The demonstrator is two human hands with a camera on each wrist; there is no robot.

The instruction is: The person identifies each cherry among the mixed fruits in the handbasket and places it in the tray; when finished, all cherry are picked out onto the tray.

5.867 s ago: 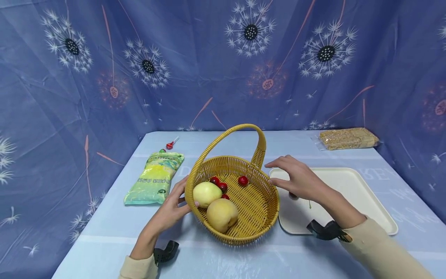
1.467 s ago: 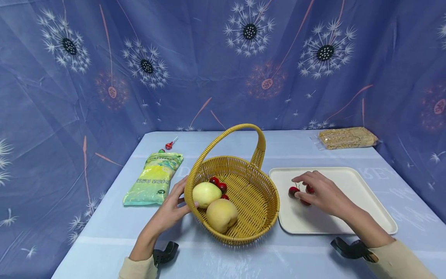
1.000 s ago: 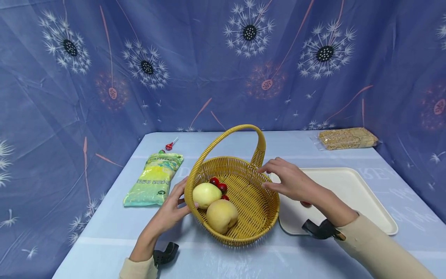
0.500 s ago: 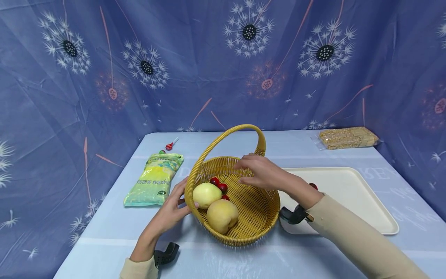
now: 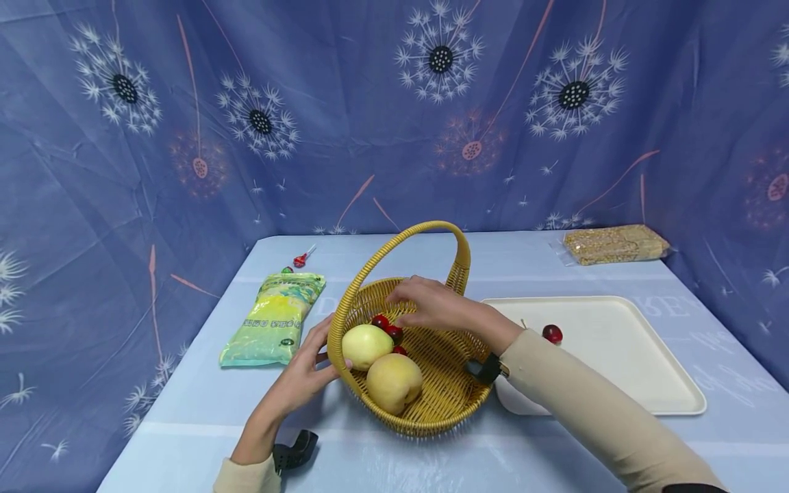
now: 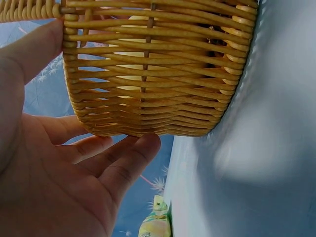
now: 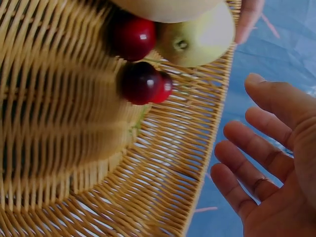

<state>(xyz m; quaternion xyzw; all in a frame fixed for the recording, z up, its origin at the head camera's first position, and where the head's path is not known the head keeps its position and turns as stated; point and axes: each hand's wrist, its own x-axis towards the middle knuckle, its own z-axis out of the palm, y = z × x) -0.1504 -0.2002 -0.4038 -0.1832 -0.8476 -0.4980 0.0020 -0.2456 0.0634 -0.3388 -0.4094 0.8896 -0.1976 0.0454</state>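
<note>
A yellow wicker basket with a tall handle stands mid-table. My left hand holds its left side, thumb at the rim and fingertips against the outer weave in the left wrist view. Inside lie a pale green-yellow fruit, a yellow peach-like fruit and cherries. Above the basket's interior, close to the cherries, hovers my right hand; its fingers are loosely spread with nothing between them in the right wrist view. On the white tray sits a cherry, and my right sleeve hides part of the tray.
Left of the basket lies a green-yellow printed bag, with a red lollipop behind it. A clear-wrapped tan packet lies at the back right. The basket handle arches up beside my right hand.
One cherry has left the basket's middle since the oldest frame; cherries later show on the tray under my right hand. That hand has since moved left from the tray into the basket. My left hand stays put.
</note>
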